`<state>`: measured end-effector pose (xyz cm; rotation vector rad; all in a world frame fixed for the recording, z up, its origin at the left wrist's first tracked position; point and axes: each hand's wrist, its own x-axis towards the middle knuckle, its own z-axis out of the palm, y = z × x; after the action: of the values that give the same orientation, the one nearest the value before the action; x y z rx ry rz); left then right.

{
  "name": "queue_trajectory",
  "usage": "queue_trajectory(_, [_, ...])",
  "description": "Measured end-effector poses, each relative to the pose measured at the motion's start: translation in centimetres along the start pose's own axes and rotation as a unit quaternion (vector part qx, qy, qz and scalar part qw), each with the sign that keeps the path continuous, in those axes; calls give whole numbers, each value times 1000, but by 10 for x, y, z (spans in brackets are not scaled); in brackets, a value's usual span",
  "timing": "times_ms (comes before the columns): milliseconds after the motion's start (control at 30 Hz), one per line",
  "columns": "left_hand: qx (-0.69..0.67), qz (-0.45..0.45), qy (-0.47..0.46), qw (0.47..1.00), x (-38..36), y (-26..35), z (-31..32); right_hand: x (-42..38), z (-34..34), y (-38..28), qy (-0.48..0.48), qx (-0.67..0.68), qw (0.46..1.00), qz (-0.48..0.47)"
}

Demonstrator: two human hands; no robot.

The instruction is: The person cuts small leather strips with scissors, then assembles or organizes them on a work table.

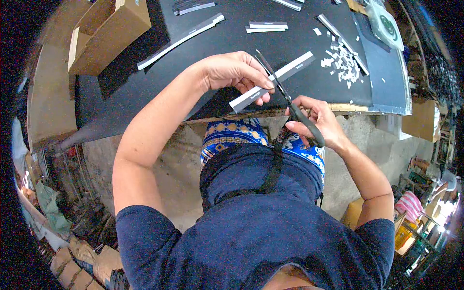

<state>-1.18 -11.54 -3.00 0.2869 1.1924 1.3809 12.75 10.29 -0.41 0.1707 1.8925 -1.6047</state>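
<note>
My left hand point(246, 77) pinches a grey and white printed strip point(296, 66) near its middle, close over the black tabletop's front edge. Scissors point(307, 124) with dark handles are in my right hand point(316, 118), the fingers in the loops. Their blades are parted and cross the strip right beside my left fingertips. On the table beyond lie a short pair of similar strips point(267, 27) and a long strip point(181, 41). To the right, small white cut pieces point(344, 63) are scattered in a heap, with another long strip point(343, 43) along it.
An open cardboard box point(110, 36) stands at the table's left. At the far right, a clear plastic bag point(385, 24) holds something round and green. More strips point(194, 7) lie at the back. Below the table's right edge is another cardboard box point(420, 120).
</note>
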Motion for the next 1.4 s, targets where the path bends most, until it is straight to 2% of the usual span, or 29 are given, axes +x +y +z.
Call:
queue_trajectory(400, [-3,-31,9,999,5,1,-1,5,-2,8,2,26,1000,3])
queue_trajectory(767, [13,-130,6,991,9,11,-5,7,-1,14,-19,98,995,20])
queue_trajectory(1133, [16,-133,12,991,5,13,-5,6,-2,13,-20,93,995,17])
queue_trajectory(1333, [33,-106,-8,994,0,10,-10,-1,-5,-2,-33,116,992,24])
queue_trajectory(1400, [36,-83,8,996,-12,12,-7,-9,-13,-11,-26,69,997,35])
